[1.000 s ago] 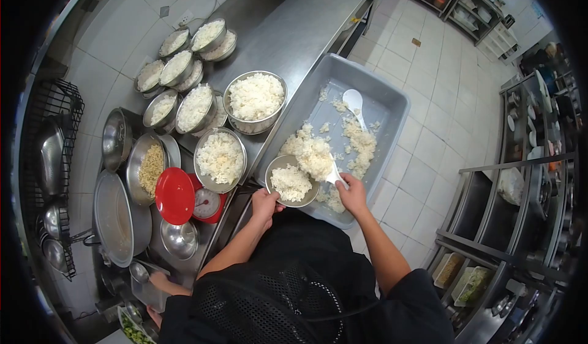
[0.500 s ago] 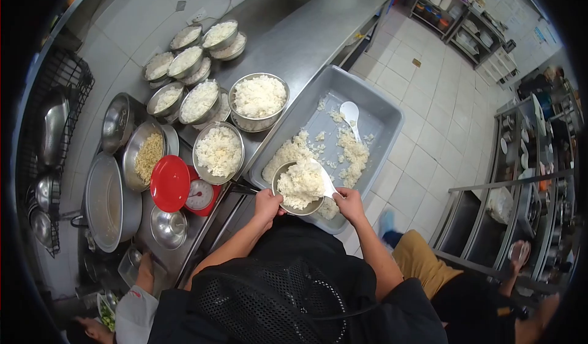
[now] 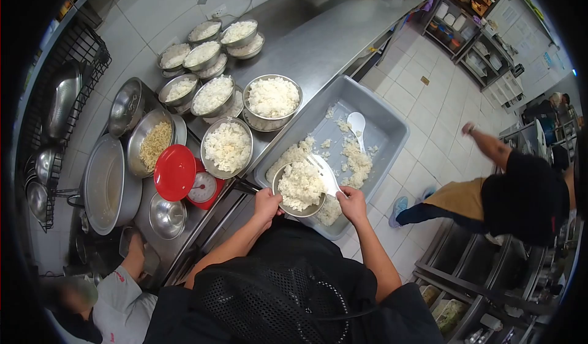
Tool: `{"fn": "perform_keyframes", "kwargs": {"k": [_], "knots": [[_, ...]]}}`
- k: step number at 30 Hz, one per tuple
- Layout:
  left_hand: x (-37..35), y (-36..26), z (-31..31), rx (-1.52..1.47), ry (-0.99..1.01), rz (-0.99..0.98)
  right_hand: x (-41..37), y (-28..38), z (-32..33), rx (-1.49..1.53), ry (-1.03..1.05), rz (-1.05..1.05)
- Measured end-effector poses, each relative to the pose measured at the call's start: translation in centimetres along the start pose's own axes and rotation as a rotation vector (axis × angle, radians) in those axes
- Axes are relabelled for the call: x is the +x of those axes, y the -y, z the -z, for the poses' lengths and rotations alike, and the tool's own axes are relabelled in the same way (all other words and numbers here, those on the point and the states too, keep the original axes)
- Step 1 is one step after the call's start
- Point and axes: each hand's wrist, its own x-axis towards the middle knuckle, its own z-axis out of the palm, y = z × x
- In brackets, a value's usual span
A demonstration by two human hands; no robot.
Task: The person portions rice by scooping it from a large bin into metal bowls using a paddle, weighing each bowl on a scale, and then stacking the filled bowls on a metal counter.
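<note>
My left hand (image 3: 267, 203) grips the rim of a metal bowl (image 3: 301, 190) heaped with white rice, held over the near end of a grey tub (image 3: 387, 151). In my right hand (image 3: 351, 202) is a white paddle (image 3: 324, 171), its blade against the right side of the rice. Loose rice (image 3: 355, 163) lies in the tub, with a second white paddle (image 3: 357, 127) resting inside. Left of the tub, rice-filled metal bowls (image 3: 272, 99) stand on the steel counter, some of them stacked. The nearest filled bowl (image 3: 227, 148) is beside a red scale (image 3: 204, 186).
An empty metal bowl (image 3: 168, 216), a bowl of brownish grains (image 3: 153, 145) and a large pot (image 3: 104, 185) stand at the left. One person (image 3: 116, 301) is at the lower left. Another person (image 3: 520, 194) is on the floor at the right, near steel shelving (image 3: 456, 252).
The paddle blade has shifted slightly upward along the rice's right side. The person at the right has moved up the view, with an arm stretched out. The whole view has shifted slightly.
</note>
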Motion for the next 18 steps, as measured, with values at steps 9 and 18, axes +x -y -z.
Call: {"fn": "perform_keyframes", "kwargs": {"k": [9, 18], "knots": [[0.8, 0.4, 0.7, -0.038, 0.077, -0.031, -1.0, 4.1, 2.8, 0.454, 0.124, -0.321], [-2.7, -4.5, 3.7, -0.363, 0.198, -0.1, 0.5, 4.4, 5.3, 0.522, -0.105, -0.293]]}}
